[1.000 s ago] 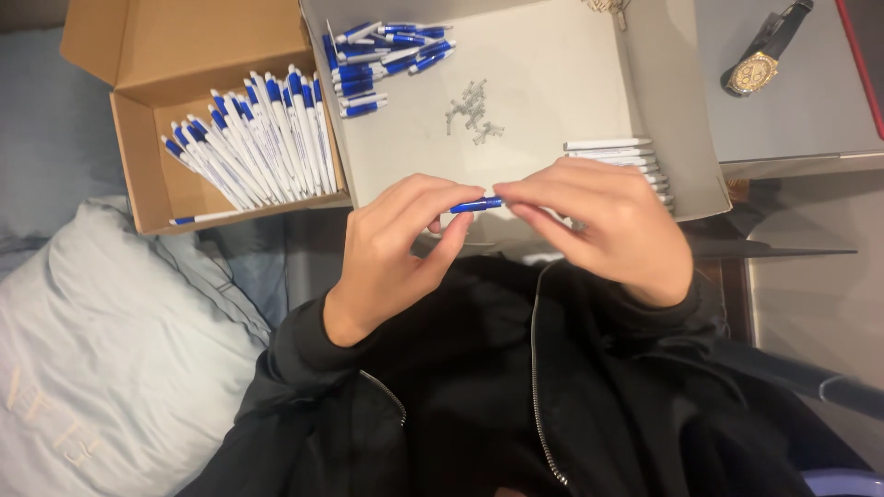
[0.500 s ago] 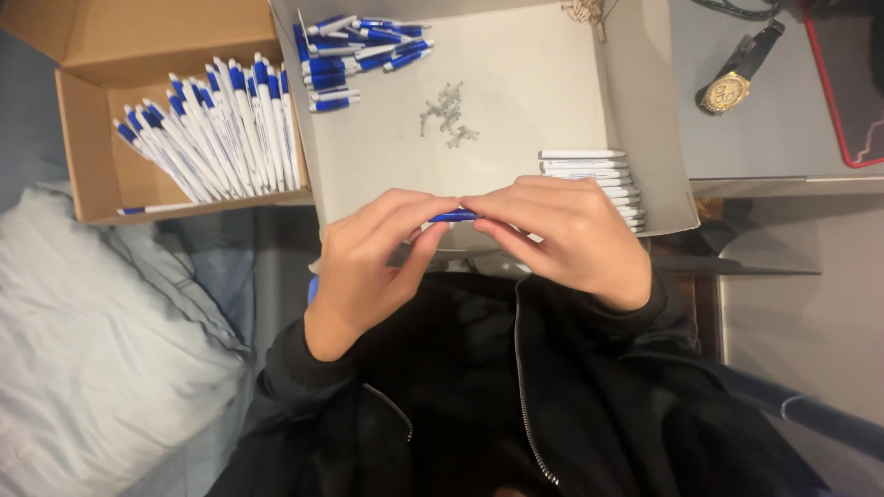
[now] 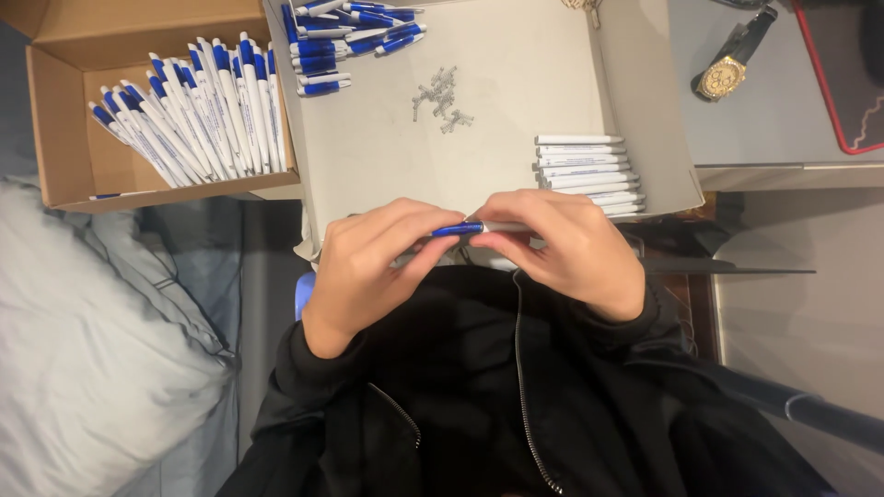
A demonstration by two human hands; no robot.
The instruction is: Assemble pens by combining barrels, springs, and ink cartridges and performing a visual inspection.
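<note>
**Two hands hold a pen over a cardboard tray**

Nearest the camera is a black zipped jacket [image 3: 516, 396], filling the lower middle of the view. A pale grey cushion [image 3: 83, 368] lies at the lower left, and a bare light floor shows at the lower right.

Just above the jacket, the left hand [image 3: 368, 267] and the right hand [image 3: 571, 244] meet at the centre. Both are curled closed around a single pen [image 3: 465, 228], held level between them. The left fingertips pinch its blue end; the right hand covers the white end, so most of the pen is hidden and how the two parts meet cannot be made out.

The pen sits just over the near edge of a flat grey cardboard tray [image 3: 387, 166]. On the tray, near the right hand, lies a neat stack of white pen barrels [image 3: 585, 170]. Further back, a small heap of tiny grey metal parts [image 3: 440, 97] is too small to identify exactly. At the far edge lies a loose cluster of blue pen pieces [image 3: 341, 41], partly cut off by the top of the frame.

To the left, an open brown cardboard box [image 3: 64, 138] holds a row of finished blue and white pens [image 3: 198, 110], leaning side by side.

At the far right, a grey table [image 3: 783, 129] carries a gold wristwatch [image 3: 727, 74] with a dark strap, and a red-edged mat [image 3: 852, 83] runs off the corner.
</note>
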